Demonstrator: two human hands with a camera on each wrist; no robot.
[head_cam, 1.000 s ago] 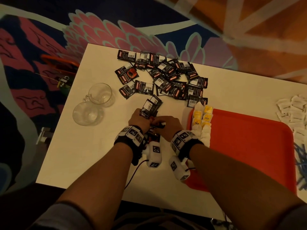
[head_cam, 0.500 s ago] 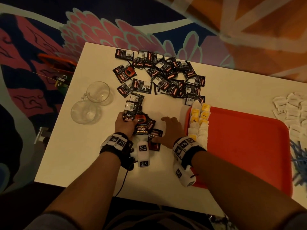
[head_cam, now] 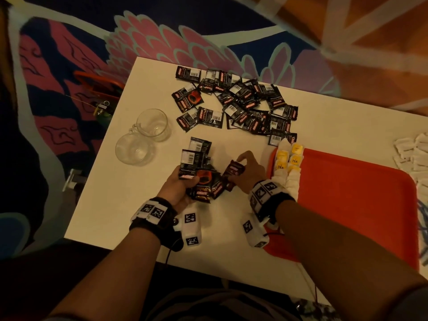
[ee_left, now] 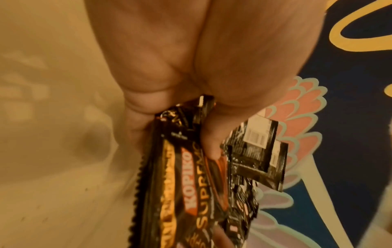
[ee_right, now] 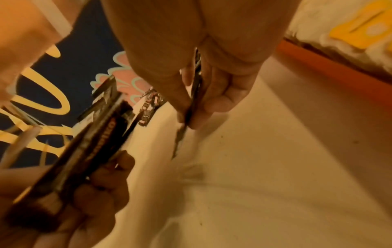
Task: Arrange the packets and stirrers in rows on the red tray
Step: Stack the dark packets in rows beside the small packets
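My left hand grips a fanned bunch of black coffee packets above the white table; the left wrist view shows the thumb pressed on that bunch of packets. My right hand pinches one black packet just right of the bunch, seen edge-on as a thin packet between thumb and fingers. The red tray lies to the right, with tea bags in two short rows along its left edge. A loose pile of black packets covers the table's far middle.
Two glass cups stand at the left of the table. White sachets lie at the far right and blue stirrers beside the tray's right edge. Patterned carpet surrounds the table.
The left hand lifted the gathered packets off the table into a fanned bunch. The right hand, flat on the table half a second ago, now pinches a single packet.
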